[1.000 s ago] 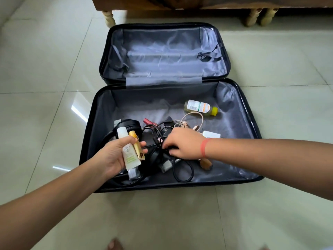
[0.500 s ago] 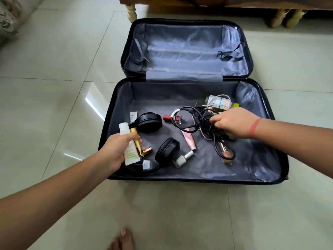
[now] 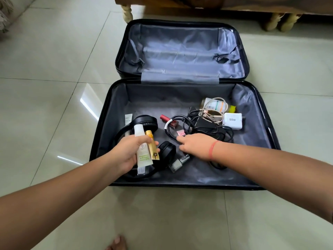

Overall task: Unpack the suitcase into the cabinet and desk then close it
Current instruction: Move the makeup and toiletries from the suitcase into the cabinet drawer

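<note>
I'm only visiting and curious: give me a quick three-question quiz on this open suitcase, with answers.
1. True or false: the left hand holds a white tube and a gold tube together.
2. Which lies nearest the suitcase's far right corner? A) headphones B) yellow-capped bottle C) grey nail polish
3. Fill in: the white charger lies to the ___ of the black cables.
Key: 1 true; 2 B; 3 right.

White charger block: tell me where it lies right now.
Head view: the white charger block lies in the suitcase's near half, right side, beside the yellow-capped bottle and right of the black cable tangle.
</note>
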